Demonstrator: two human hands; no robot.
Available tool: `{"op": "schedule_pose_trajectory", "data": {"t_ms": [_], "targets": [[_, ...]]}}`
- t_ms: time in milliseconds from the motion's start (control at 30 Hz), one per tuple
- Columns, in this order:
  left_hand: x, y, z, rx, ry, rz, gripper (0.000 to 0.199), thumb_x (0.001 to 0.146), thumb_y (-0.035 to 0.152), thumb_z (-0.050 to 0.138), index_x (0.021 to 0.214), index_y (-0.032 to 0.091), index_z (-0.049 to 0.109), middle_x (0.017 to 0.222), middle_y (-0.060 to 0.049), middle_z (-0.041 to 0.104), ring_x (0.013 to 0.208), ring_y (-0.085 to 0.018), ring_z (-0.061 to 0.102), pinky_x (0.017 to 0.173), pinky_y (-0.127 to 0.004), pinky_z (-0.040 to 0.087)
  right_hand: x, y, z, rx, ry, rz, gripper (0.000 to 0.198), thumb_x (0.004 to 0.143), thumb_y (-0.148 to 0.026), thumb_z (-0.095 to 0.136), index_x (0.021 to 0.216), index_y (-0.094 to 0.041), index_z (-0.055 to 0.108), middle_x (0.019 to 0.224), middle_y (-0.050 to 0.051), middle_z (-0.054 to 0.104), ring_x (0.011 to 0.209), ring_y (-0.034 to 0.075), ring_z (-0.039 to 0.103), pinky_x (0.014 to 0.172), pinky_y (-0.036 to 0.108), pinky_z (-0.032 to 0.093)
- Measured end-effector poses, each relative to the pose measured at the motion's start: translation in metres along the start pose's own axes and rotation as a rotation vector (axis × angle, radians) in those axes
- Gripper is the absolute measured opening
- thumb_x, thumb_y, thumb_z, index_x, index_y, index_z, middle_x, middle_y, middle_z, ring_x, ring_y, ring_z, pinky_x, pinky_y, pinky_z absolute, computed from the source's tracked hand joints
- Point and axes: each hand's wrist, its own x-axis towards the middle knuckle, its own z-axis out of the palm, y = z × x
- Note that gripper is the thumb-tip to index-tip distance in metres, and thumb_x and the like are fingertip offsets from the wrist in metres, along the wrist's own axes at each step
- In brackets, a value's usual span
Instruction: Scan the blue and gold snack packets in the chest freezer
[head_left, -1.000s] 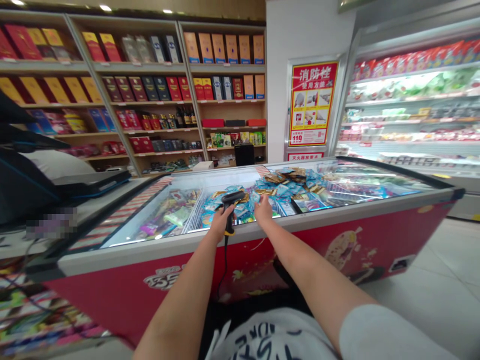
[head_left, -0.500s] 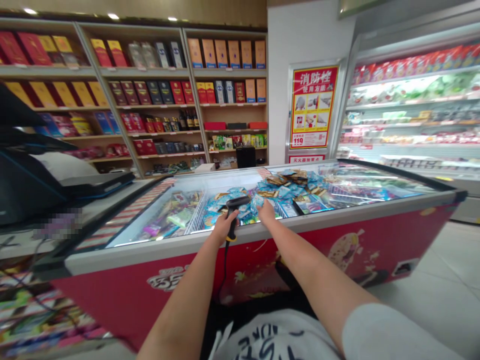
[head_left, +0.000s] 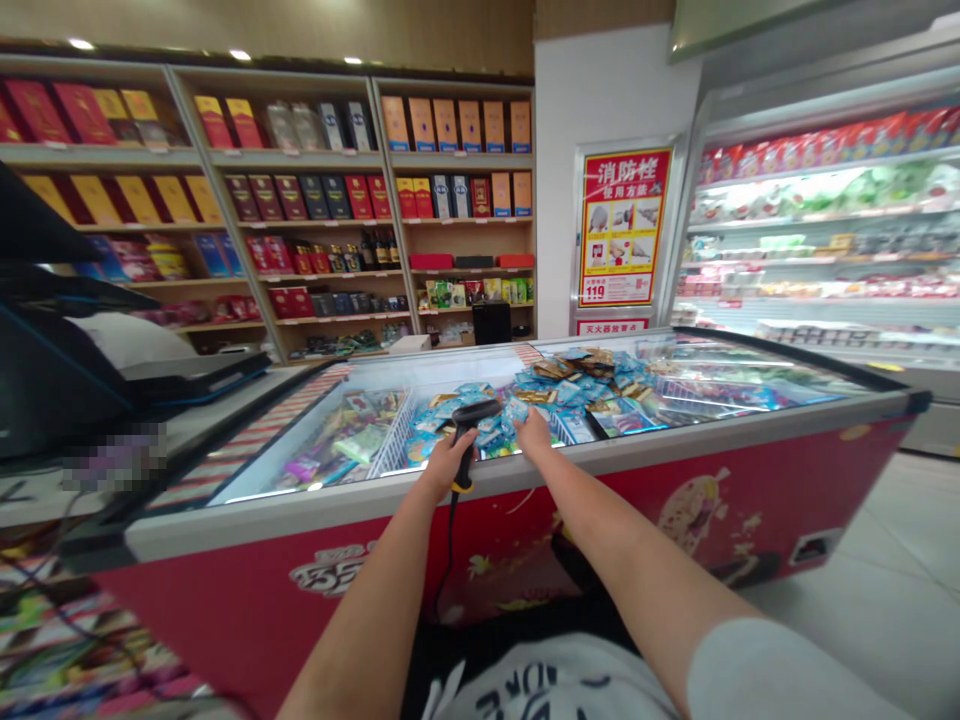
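My left hand is wrapped round the grip of a black barcode scanner, whose head points right. Its cable hangs down along the freezer front. In my right hand is a small light-blue packet, held by its edge just right of the scanner head. Both hands are over the front rim of a chest freezer. Behind them lies a heap of blue and brown packets. More blue packets lie left of the scanner, beside a white wire divider.
A counter with dark checkout equipment stands at the left. Shelves of boxed goods line the back wall, near a red fire-hydrant poster. A lit refrigerated display is at the right. Packaged goods sit low at the left.
The view has tilted slightly, so the background sits a little lower. Both hands keep their holds on the scanner and the packet, with hardly any movement between them.
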Motion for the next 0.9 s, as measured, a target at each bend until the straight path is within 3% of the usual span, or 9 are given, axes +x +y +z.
{"op": "schedule_pose_trajectory", "data": {"t_ms": [167, 300, 400, 567, 733, 833, 900], "targets": [[-0.001, 0.002, 0.001, -0.002, 0.011, 0.004, 0.050, 0.069, 0.065, 0.063, 0.063, 0.015, 0.063, 0.060, -0.004, 0.061, 0.056, -0.015, 0.056, 0.055, -0.026, 0.042, 0.003, 0.004, 0.001, 0.107, 0.101, 0.102, 0.009, 0.077, -0.017, 0.060, 0.086, -0.019, 0.059, 0.081, 0.005, 0.065, 0.075, 0.019, 0.064, 0.067, 0.026, 0.047], [-0.004, 0.004, 0.000, 0.012, 0.032, 0.006, 0.049, 0.068, 0.065, 0.064, 0.066, 0.015, 0.063, 0.060, -0.004, 0.062, 0.057, -0.015, 0.056, 0.057, -0.026, 0.042, 0.017, 0.007, 0.004, 0.506, 0.197, 0.308, 0.004, 0.078, -0.017, 0.057, 0.080, -0.019, 0.055, 0.062, 0.000, 0.059, 0.051, 0.015, 0.060, 0.049, 0.024, 0.046], [-0.003, 0.005, -0.001, -0.003, 0.038, -0.007, 0.048, 0.068, 0.064, 0.066, 0.070, 0.016, 0.064, 0.061, -0.003, 0.063, 0.057, -0.014, 0.057, 0.057, -0.026, 0.042, 0.032, 0.008, 0.003, 0.798, 0.239, 0.395, 0.009, 0.073, -0.014, 0.059, 0.078, -0.020, 0.054, 0.055, -0.003, 0.056, 0.053, 0.014, 0.061, 0.051, 0.022, 0.049], [-0.002, 0.006, -0.002, -0.055, 0.064, -0.004, 0.047, 0.068, 0.063, 0.066, 0.070, 0.016, 0.060, 0.059, -0.002, 0.061, 0.055, -0.014, 0.055, 0.055, -0.026, 0.042, 0.045, 0.017, -0.004, 0.879, 0.173, 0.367, 0.021, 0.065, -0.013, 0.064, 0.086, -0.018, 0.060, 0.064, -0.003, 0.062, 0.064, 0.013, 0.064, 0.060, 0.023, 0.054], [0.000, 0.004, -0.012, -0.134, 0.122, -0.003, 0.049, 0.066, 0.064, 0.067, 0.072, 0.015, 0.060, 0.060, -0.001, 0.061, 0.055, -0.014, 0.057, 0.058, -0.027, 0.045, 0.036, 0.025, -0.005, 0.719, 0.047, 0.280, 0.025, 0.070, -0.018, 0.065, 0.095, -0.016, 0.065, 0.081, 0.003, 0.068, 0.062, 0.014, 0.065, 0.058, 0.026, 0.052], [0.002, 0.001, -0.019, -0.161, 0.164, -0.026, 0.050, 0.064, 0.064, 0.069, 0.073, 0.015, 0.060, 0.061, -0.001, 0.061, 0.056, -0.014, 0.058, 0.058, -0.027, 0.045, 0.026, 0.020, -0.004, 0.346, -0.095, 0.074, 0.016, 0.080, -0.025, 0.057, 0.086, -0.016, 0.068, 0.077, 0.003, 0.069, 0.058, 0.014, 0.062, 0.059, 0.026, 0.049], [0.001, -0.001, -0.022, -0.178, 0.176, -0.042, 0.050, 0.063, 0.064, 0.069, 0.072, 0.015, 0.060, 0.060, -0.001, 0.061, 0.056, -0.014, 0.058, 0.057, -0.027, 0.045, 0.018, 0.012, -0.004, 0.080, -0.179, -0.109, 0.021, 0.084, -0.031, 0.055, 0.079, -0.017, 0.069, 0.076, 0.004, 0.070, 0.066, 0.016, 0.063, 0.065, 0.027, 0.047]]}}
